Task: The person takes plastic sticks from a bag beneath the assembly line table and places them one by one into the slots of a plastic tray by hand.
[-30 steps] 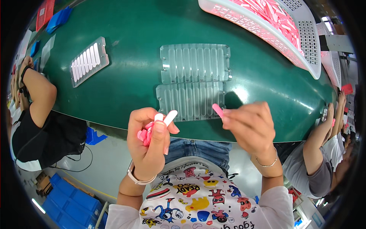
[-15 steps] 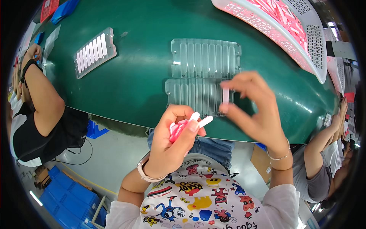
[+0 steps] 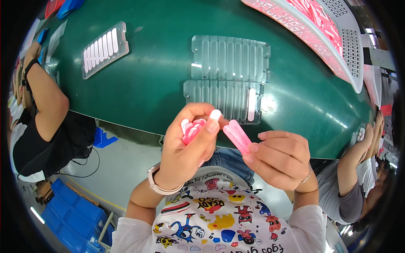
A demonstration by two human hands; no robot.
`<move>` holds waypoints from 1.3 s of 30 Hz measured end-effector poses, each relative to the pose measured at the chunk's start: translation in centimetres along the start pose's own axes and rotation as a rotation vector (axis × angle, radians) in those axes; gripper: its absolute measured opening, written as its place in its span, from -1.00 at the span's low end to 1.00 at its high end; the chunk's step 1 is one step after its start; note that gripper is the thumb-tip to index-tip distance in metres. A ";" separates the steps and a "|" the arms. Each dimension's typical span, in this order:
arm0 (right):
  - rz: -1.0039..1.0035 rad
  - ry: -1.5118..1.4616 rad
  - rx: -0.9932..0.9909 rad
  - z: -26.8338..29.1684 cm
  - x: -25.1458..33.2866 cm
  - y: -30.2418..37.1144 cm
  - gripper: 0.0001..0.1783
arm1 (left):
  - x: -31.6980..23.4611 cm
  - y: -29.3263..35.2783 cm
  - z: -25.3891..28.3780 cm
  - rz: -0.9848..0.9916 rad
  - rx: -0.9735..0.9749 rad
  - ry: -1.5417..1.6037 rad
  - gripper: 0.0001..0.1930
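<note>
My left hand [image 3: 185, 147] is closed round a bundle of small pink-and-white nail files [image 3: 190, 131], flat strips with rounded ends. One white-faced file [image 3: 215, 114] sticks up past its thumb. To the right, my right hand [image 3: 280, 158] pinches what look like two overlapping pink nail files [image 3: 239, 138], tips close to the left fingers. Just beyond, a clear slotted tray [image 3: 188, 90] lies partly behind my left hand. Its rightmost slot holds one pale file [image 3: 252, 104]; the other visible slots hold none. A second clear tray [image 3: 231, 57] adjoins its far side, slots bare.
A third tray [image 3: 122, 48] at the left holds several pale strips. At the far right stands a white perforated basket [image 3: 291, 36] with many pink strips. The green table [image 3: 156, 76] curves across the view. Other people's arms [image 3: 48, 90] show at both sides.
My right hand has left the near tray's rightmost slot, where the pale file now lies. It has come down toward my left hand and now pinches pink files.
</note>
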State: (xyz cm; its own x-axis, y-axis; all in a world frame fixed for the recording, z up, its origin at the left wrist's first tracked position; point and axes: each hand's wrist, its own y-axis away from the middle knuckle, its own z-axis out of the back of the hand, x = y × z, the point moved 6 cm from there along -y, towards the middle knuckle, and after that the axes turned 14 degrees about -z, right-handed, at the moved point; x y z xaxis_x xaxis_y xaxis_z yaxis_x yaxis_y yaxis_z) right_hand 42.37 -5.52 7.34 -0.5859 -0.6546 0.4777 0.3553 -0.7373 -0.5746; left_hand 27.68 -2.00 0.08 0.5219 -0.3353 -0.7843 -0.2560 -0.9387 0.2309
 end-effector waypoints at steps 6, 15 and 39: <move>0.014 0.044 0.030 -0.3 0.2 -0.1 -0.82 | 0.4 0.4 0.5 -0.029 0.037 -0.116 -0.75; -0.855 -0.167 0.323 0.0 -7.8 -3.4 -0.76 | -0.5 0.0 1.1 -0.104 0.002 -0.144 -0.74; -0.032 -0.179 0.156 -1.0 -2.6 -2.9 -0.80 | 0.3 -0.1 1.1 0.086 -0.066 -0.126 -0.82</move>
State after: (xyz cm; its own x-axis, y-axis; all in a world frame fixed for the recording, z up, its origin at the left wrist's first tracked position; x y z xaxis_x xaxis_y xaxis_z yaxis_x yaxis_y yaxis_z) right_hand 42.13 -1.48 7.08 -0.4650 -0.6396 0.6121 0.4555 -0.7657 -0.4541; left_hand 26.99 -1.88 -0.80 0.3936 -0.4059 -0.8248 -0.2392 -0.9116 0.3345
